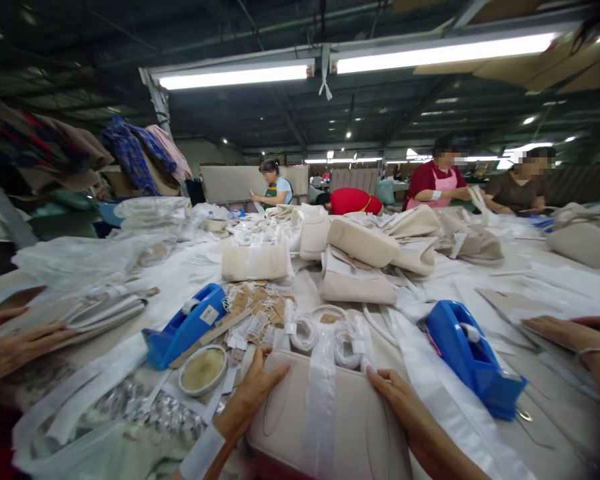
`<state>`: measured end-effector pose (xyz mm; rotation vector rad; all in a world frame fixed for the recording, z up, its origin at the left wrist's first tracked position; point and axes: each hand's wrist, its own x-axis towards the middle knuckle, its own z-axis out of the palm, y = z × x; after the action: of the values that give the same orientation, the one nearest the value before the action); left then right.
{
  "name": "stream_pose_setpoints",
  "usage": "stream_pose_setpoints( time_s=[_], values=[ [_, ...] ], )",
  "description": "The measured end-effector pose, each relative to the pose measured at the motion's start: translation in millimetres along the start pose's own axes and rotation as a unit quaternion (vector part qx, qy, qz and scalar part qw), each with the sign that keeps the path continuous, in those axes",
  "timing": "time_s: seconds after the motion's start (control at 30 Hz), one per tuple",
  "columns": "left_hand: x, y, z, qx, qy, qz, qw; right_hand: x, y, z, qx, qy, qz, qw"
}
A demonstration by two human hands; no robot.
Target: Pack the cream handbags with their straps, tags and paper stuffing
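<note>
A beige handbag (285, 413) lies right in front of me, with a strip of clear plastic (321, 407) running down its middle. My left hand (263, 383) grips its upper left corner, thumb over the front face. At the opposite corner my right hand (393, 397) holds it the same way, with some fingers hidden behind the bag. Two coils of white wrapped cord (305, 332) rest at the bag's far edge, by its handle. Left of my left hand is a round dish (203, 370) with yellowish contents.
Blue tape dispensers stand left (185, 325) and right (473, 357). Brown tags (247, 300) with white strings lie beyond the bag. More beige bags (363, 240) are piled farther back. Co-workers' hands reach in at left (25, 343) and right (565, 333); other people work across the table.
</note>
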<state>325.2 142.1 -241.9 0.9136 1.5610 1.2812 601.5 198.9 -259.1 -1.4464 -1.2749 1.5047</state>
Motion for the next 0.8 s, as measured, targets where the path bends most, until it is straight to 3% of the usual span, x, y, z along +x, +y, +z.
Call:
stream_pose_setpoints(
  time_s=[0.17, 0.47, 0.8],
  values=[
    [2, 2, -10.1, -0.027, -0.026, -0.027, 0.999, 4, 1, 3, 0.005, -0.026, 0.027, 0.999],
    [-1, 10, -18.3, -0.119, -0.070, -0.085, 0.987, -11, -28, 10, -0.015, -0.063, 0.018, 0.998],
    [-9, 6, -17.3, -0.122, -0.075, -0.057, 0.988, -18, -16, 10, 0.002, 0.034, 0.010, 0.999]
  ],
)
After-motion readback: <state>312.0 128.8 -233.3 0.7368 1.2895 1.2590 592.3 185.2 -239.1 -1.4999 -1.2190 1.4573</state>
